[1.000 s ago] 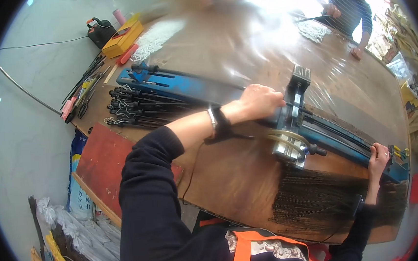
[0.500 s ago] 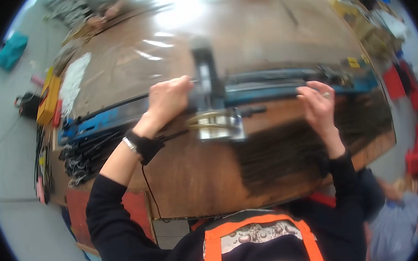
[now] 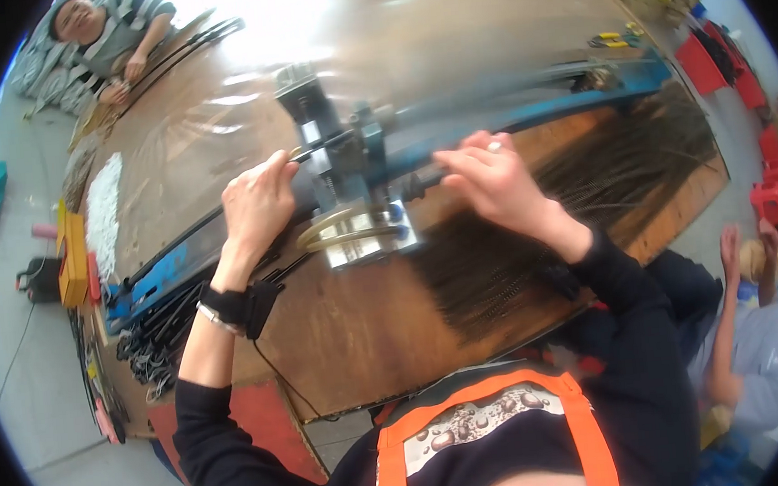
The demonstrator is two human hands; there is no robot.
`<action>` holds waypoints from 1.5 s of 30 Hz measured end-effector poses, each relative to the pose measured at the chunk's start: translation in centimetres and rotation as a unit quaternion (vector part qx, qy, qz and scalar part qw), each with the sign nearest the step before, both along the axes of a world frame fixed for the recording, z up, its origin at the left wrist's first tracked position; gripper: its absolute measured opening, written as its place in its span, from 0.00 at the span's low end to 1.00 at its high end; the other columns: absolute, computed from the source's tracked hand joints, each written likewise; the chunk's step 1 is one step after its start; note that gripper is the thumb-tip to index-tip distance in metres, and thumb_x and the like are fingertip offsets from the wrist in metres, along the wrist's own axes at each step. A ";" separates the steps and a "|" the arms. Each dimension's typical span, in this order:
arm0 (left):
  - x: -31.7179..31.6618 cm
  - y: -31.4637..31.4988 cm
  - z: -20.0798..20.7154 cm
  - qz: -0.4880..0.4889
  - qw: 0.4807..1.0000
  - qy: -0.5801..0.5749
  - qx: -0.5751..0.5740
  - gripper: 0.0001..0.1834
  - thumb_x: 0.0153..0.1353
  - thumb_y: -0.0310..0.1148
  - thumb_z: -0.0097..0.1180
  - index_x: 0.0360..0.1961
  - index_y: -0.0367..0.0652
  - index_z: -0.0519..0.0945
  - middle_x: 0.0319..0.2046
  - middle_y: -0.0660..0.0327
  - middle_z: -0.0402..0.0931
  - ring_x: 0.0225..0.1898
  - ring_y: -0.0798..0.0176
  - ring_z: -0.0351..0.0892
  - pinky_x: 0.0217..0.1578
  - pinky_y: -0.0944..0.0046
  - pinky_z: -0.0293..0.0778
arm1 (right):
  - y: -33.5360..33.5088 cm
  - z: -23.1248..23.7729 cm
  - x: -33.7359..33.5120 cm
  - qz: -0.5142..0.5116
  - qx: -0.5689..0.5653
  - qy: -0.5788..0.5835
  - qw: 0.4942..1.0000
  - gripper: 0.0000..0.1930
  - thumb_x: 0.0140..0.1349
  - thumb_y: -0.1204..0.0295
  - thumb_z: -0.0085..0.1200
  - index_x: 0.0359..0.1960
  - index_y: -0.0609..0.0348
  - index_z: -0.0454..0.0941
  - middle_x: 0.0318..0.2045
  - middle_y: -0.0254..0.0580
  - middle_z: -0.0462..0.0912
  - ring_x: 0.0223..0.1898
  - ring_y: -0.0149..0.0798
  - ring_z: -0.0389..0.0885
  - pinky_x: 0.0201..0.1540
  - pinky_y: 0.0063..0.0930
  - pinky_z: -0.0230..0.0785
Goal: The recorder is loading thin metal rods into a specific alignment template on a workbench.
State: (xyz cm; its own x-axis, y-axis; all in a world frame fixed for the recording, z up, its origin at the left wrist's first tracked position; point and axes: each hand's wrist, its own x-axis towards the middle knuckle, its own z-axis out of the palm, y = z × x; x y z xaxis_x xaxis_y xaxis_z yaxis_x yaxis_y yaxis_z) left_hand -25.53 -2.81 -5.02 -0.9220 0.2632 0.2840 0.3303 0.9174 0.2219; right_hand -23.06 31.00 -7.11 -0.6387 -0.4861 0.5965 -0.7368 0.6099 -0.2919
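Note:
My left hand (image 3: 260, 203) is closed, its fingertips pinched beside a small bench machine (image 3: 313, 107) with a dark upright body. A short dark rod (image 3: 337, 143) crosses that body, running toward these fingertips; whether they grip it is not clear. At the machine's base is a pale metal block with a brownish ring-shaped part (image 3: 333, 226) around it. On the machine's other side my right hand (image 3: 498, 179) is closed too, fingers curled toward the thumb over a long blue rail (image 3: 561, 106). What it holds, if anything, cannot be made out.
Many thin dark rods (image 3: 501, 275) lie spread at the near right. Black rods (image 3: 163, 338) are bundled at the near left, beside a white pile (image 3: 105, 215). Yellow-handled pliers (image 3: 615, 40) rest far right. One person (image 3: 108, 46) sits far left; another (image 3: 753, 342) is at right.
My right hand has come leftward, closer to the machine. My left hand has shifted left and slightly down. The whole view has turned and moved, so the machine appears farther left and tilted.

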 end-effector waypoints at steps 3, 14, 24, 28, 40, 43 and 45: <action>0.7 0.1 0.2 0.001 0.998 0.053 -0.019 0.09 0.66 0.36 0.51 0.31 0.43 0.73 0.24 0.50 0.78 0.29 0.43 0.79 0.27 0.48 0.71 | -1.4 -1.1 0.0 0.071 -0.056 -0.101 0.991 0.08 0.60 0.72 0.60 0.39 0.59 0.79 0.32 0.43 0.83 0.37 0.44 0.80 0.41 0.37 0.69; -2.5 -7.7 -1.2 -0.101 0.961 0.199 -0.163 0.04 0.66 0.34 0.53 0.39 0.48 0.75 0.31 0.60 0.76 0.34 0.54 0.79 0.33 0.54 0.71 | 4.8 -3.1 -2.7 0.074 0.068 -0.134 0.986 0.10 0.61 0.64 0.60 0.37 0.56 0.81 0.28 0.48 0.80 0.30 0.52 0.79 0.34 0.42 0.72; 10.3 6.1 11.3 -0.190 0.978 0.070 -0.054 0.08 0.48 0.33 0.63 0.26 0.48 0.74 0.20 0.65 0.71 0.24 0.59 0.76 0.30 0.59 0.69 | 1.0 -2.9 -1.2 0.193 0.139 -0.201 0.950 0.09 0.59 0.65 0.60 0.28 0.57 0.80 0.27 0.44 0.76 0.34 0.52 0.78 0.36 0.42 0.72; 15.4 8.5 16.2 -0.230 0.969 0.089 0.018 0.07 0.55 0.36 0.63 0.28 0.47 0.78 0.19 0.66 0.71 0.22 0.65 0.76 0.27 0.64 0.70 | -1.6 -0.2 0.1 0.209 0.163 -0.140 0.954 0.04 0.56 0.74 0.58 0.30 0.60 0.78 0.27 0.46 0.77 0.33 0.51 0.78 0.36 0.42 0.72; 16.7 3.3 19.6 -0.105 0.992 0.069 0.032 0.07 0.57 0.33 0.62 0.35 0.44 0.81 0.22 0.62 0.75 0.23 0.60 0.77 0.27 0.62 0.73 | -4.1 0.0 1.6 0.188 0.130 -0.171 0.958 0.03 0.55 0.75 0.56 0.31 0.59 0.77 0.27 0.46 0.78 0.32 0.52 0.78 0.35 0.43 0.72; 16.6 0.5 15.0 -0.065 0.997 0.035 0.039 0.11 0.59 0.32 0.62 0.42 0.42 0.82 0.26 0.56 0.79 0.26 0.54 0.79 0.29 0.58 0.76 | -2.7 -1.3 3.4 0.206 0.095 -0.226 0.947 0.07 0.55 0.76 0.56 0.35 0.57 0.79 0.30 0.48 0.82 0.34 0.53 0.81 0.36 0.42 0.74; 18.3 -1.1 4.7 0.058 0.995 -0.064 -0.040 0.12 0.60 0.34 0.61 0.43 0.41 0.81 0.31 0.55 0.81 0.32 0.52 0.83 0.34 0.56 0.77 | -2.8 -2.3 5.4 0.201 0.099 -0.248 0.942 0.08 0.55 0.77 0.55 0.37 0.59 0.80 0.31 0.50 0.82 0.35 0.53 0.82 0.38 0.42 0.75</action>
